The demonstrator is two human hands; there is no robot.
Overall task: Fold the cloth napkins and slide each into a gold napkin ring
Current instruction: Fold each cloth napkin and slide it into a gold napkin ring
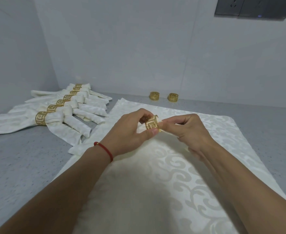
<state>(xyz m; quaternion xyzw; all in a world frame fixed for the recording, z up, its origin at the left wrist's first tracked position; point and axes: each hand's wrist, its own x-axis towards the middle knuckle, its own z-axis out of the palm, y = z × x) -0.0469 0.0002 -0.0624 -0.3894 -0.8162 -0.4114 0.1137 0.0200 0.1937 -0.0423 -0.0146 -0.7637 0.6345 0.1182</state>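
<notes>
Gold ring (153, 126) pinched in my L hand (130, 132), R hand (189, 130) gripping the folded napkin (170, 133) poking thru it.

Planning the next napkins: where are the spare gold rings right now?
In the head view, two spare gold rings stand side by side at the counter's back edge against the wall, beyond the flat cloth.

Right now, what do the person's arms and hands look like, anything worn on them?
Both forearms are bare, no sleeves or gloves in view. The left hand has a thin red cord bracelet with a small bead at the wrist. The right hand wears nothing visible.
</notes>
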